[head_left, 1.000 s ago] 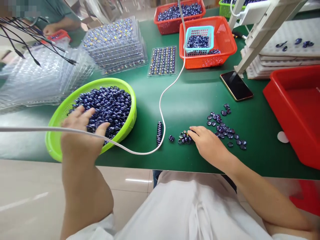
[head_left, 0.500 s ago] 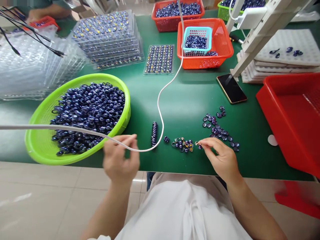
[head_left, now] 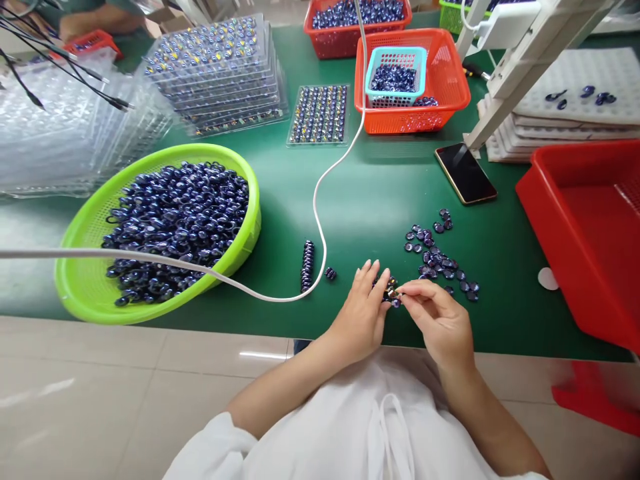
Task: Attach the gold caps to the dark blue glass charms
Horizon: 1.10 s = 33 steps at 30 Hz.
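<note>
At the table's near edge, my left hand (head_left: pixel 361 310) lies palm down with fingers stretched over a small cluster of shiny dark-blue and gold pieces (head_left: pixel 391 291), covering most of it. My right hand (head_left: pixel 443 323) pinches a small gold-coloured piece at the cluster's right side; the fingertips partly hide it. Beyond the right hand, dark-blue round pieces (head_left: pixel 435 260) are scattered. Left of my left hand are a row of stacked dark-blue pieces (head_left: pixel 307 267) and a little dark-blue clump (head_left: pixel 330 273).
A lime-green basket (head_left: pixel 254 230) of dark-blue looped pieces stands left, with a white cable (head_left: pixel 320 220) across it. A phone (head_left: pixel 466 175), red bin (head_left: pixel 560 240) and metal post (head_left: pixel 517 80) are right. Filled trays (head_left: pixel 319 115) and an orange basket (head_left: pixel 453 73) stand behind; a person sits far left.
My left hand has moved right from beside the green basket and spread over the cluster. My right hand stays nearly in place, still pinching. The cluster now sits closer to it.
</note>
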{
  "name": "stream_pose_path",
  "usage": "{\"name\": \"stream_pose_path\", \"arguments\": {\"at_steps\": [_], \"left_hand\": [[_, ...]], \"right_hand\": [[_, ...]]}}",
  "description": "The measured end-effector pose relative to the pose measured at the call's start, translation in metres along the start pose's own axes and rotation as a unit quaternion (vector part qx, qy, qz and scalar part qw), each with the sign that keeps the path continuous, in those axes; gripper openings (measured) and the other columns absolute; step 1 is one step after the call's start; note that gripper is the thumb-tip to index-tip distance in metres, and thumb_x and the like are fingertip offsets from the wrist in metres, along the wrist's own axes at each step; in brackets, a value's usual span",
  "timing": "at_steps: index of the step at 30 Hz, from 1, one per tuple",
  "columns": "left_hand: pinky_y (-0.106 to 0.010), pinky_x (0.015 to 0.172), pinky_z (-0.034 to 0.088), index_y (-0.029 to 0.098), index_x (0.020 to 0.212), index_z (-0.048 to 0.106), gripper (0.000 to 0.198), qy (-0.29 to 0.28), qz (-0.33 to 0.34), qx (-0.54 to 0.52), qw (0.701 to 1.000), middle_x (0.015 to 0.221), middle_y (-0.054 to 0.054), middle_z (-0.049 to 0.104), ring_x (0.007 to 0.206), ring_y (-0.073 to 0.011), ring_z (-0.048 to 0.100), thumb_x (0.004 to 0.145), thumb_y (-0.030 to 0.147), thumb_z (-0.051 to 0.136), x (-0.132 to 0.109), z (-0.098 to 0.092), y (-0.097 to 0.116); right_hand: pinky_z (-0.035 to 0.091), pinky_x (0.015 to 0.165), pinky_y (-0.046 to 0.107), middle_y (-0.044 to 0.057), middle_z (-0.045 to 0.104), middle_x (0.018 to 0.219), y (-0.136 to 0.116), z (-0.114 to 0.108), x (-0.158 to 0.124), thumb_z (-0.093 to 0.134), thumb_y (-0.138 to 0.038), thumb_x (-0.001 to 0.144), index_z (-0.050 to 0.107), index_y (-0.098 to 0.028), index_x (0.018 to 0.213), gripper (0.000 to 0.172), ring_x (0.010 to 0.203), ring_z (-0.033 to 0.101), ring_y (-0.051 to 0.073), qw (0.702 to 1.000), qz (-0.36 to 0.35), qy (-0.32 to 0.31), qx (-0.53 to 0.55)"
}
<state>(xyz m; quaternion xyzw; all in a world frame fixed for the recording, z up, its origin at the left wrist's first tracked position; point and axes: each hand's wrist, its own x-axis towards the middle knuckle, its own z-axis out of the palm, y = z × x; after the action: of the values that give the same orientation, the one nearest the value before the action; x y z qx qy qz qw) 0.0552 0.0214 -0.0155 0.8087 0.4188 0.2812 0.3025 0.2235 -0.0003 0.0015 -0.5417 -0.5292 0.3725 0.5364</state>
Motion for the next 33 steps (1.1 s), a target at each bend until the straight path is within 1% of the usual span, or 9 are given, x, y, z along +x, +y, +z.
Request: {"name": "stream_pose_path", "arguments": {"at_steps": [4, 6, 8, 11, 17, 22, 26, 30, 33], "left_hand": [[-0.054, 0.121, 0.034, 0.023, 0.145, 0.050, 0.045, 0.060, -0.023, -0.140, 0.988, 0.150, -0.016, 0.053, 0.145, -0.0287, 0.044, 0.100, 0.021, 0.049, 0.006, -0.014, 0.010], [-0.045, 0.110, 0.048, 0.021, 0.134, 0.062, 0.036, 0.053, -0.048, -0.218, 0.973, 0.133, -0.015, 0.066, 0.126, -0.0264, 0.061, 0.098, 0.026, 0.057, 0.008, -0.020, 0.012], [-0.037, 0.094, 0.056, 0.019, 0.121, 0.071, 0.029, 0.021, -0.075, -0.288, 0.954, 0.112, -0.013, 0.073, 0.105, -0.0230, 0.069, 0.095, 0.029, 0.063, 0.009, -0.024, 0.013], [-0.033, 0.084, 0.057, 0.017, 0.106, 0.077, 0.023, -0.008, -0.124, -0.344, 0.931, 0.097, -0.010, 0.075, 0.091, -0.0207, 0.070, 0.091, 0.033, 0.069, 0.012, -0.028, 0.012], [-0.032, 0.082, 0.056, 0.015, 0.090, 0.076, 0.025, -0.022, -0.239, -0.449, 0.861, 0.085, -0.006, 0.076, 0.081, -0.0182, 0.070, 0.080, 0.037, 0.080, 0.016, -0.035, 0.014], [-0.030, 0.079, 0.055, 0.014, 0.084, 0.074, 0.028, -0.025, -0.279, -0.498, 0.821, 0.078, -0.003, 0.074, 0.075, -0.0152, 0.068, 0.072, 0.037, 0.086, 0.018, -0.037, 0.014], [-0.029, 0.074, 0.056, 0.014, 0.081, 0.074, 0.031, -0.027, -0.277, -0.508, 0.815, 0.072, -0.002, 0.072, 0.069, -0.0139, 0.066, 0.070, 0.040, 0.087, 0.020, -0.042, 0.012], [-0.025, 0.069, 0.055, 0.013, 0.081, 0.076, 0.029, 0.006, -0.273, -0.489, 0.828, 0.073, -0.003, 0.073, 0.067, -0.0122, 0.065, 0.072, 0.039, 0.086, 0.021, -0.048, 0.006], [-0.022, 0.064, 0.054, 0.013, 0.081, 0.077, 0.027, 0.022, -0.286, -0.491, 0.823, 0.070, -0.003, 0.073, 0.062, -0.0102, 0.063, 0.072, 0.036, 0.086, 0.021, -0.048, 0.002]], "right_hand": [[0.062, 0.082, 0.032, 0.004, 0.072, 0.100, 0.003, -0.005, -0.005, 0.067, -0.021, 0.091, 0.071, -0.026, 0.101, 0.011, 0.094, 0.070, 0.019, 1.000, -0.003, -0.006, -0.012], [0.061, 0.082, 0.032, 0.004, 0.072, 0.099, 0.003, -0.008, -0.006, 0.066, -0.018, 0.092, 0.070, -0.026, 0.102, 0.014, 0.096, 0.069, 0.019, 1.000, -0.014, -0.023, -0.006], [0.060, 0.083, 0.034, 0.004, 0.071, 0.097, 0.002, -0.010, -0.006, 0.065, -0.016, 0.092, 0.069, -0.027, 0.103, 0.016, 0.095, 0.068, 0.019, 0.998, -0.028, -0.050, 0.005], [0.060, 0.082, 0.035, 0.004, 0.070, 0.096, 0.001, -0.010, -0.004, 0.063, -0.015, 0.093, 0.069, -0.027, 0.103, 0.017, 0.091, 0.068, 0.019, 0.996, -0.041, -0.079, 0.016], [0.060, 0.079, 0.034, 0.005, 0.068, 0.097, 0.002, -0.009, -0.001, 0.060, -0.014, 0.094, 0.069, -0.027, 0.103, 0.018, 0.091, 0.067, 0.019, 0.995, -0.052, -0.082, 0.010], [0.057, 0.094, 0.041, 0.007, 0.064, 0.114, -0.001, -0.012, 0.004, 0.058, -0.011, 0.094, 0.064, -0.031, 0.125, 0.037, 0.106, 0.065, 0.021, 0.981, -0.118, -0.147, -0.054], [0.058, 0.093, 0.039, 0.007, 0.063, 0.118, -0.006, -0.004, 0.010, 0.060, -0.011, 0.093, 0.059, -0.032, 0.134, 0.046, 0.109, 0.065, 0.020, 0.965, -0.183, -0.167, -0.087], [0.062, 0.081, 0.033, 0.007, 0.066, 0.114, -0.008, 0.011, 0.015, 0.060, -0.010, 0.095, 0.059, -0.031, 0.134, 0.045, 0.101, 0.069, 0.018, 0.962, -0.217, -0.134, -0.102], [0.062, 0.078, 0.032, 0.005, 0.070, 0.105, -0.007, 0.017, 0.016, 0.065, -0.009, 0.091, 0.065, -0.029, 0.121, 0.036, 0.093, 0.070, 0.017, 0.958, -0.242, -0.083, -0.128]]}}
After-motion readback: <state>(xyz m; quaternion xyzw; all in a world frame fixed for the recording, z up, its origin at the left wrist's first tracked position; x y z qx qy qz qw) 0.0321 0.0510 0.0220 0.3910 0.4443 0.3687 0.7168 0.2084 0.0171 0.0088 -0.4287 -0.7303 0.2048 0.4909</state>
